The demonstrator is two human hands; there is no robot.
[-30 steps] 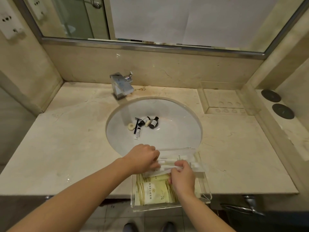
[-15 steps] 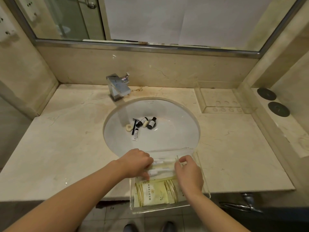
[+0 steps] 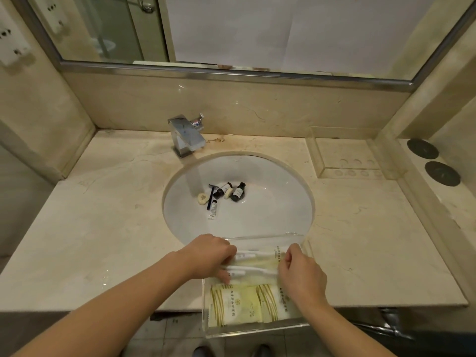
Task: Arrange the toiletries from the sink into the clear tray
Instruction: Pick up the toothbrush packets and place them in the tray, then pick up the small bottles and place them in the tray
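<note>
At the near edge of the marble worktop [image 3: 103, 228], a clear tray [image 3: 257, 331] sits partly over the rim of the sink [image 3: 270, 202] and partly past the worktop's front edge, so that floor tiles show through its near end. That spot puts it straight between the person and the basin, probably to keep each carry short.

Both hands are down in the tray's far half. The left hand [image 3: 208, 256] lies knuckles-up with fingers curled onto one end of the wrapped toothbrush packets [image 3: 255, 264]; the right hand [image 3: 301, 274] pinches the other end between thumb and fingers. Holding both ends this way looks like a means of squaring the long packets crosswise against the far wall, which leaves room alongside them. Whether either hand truly grips or only presses, I cannot tell for certain.

Nearer the person, yellow-green sachets [image 3: 247, 302] lie flat and overlapping, filling the tray's near half; flat things at the bottom make sense as a base.

Well apart from the hands, the rest waits around the drain: two small dark bottles [image 3: 231, 191] lying on their sides, a black razor [image 3: 211, 194], a round soap [image 3: 203, 197] just beside it, and a small white tube [image 3: 212, 210]. A chrome faucet [image 3: 186, 136] stands behind the basin.

By my reading the task is perhaps half done. The bottles are round and may roll in the curved basin, so they likely want a firm pick.
</note>
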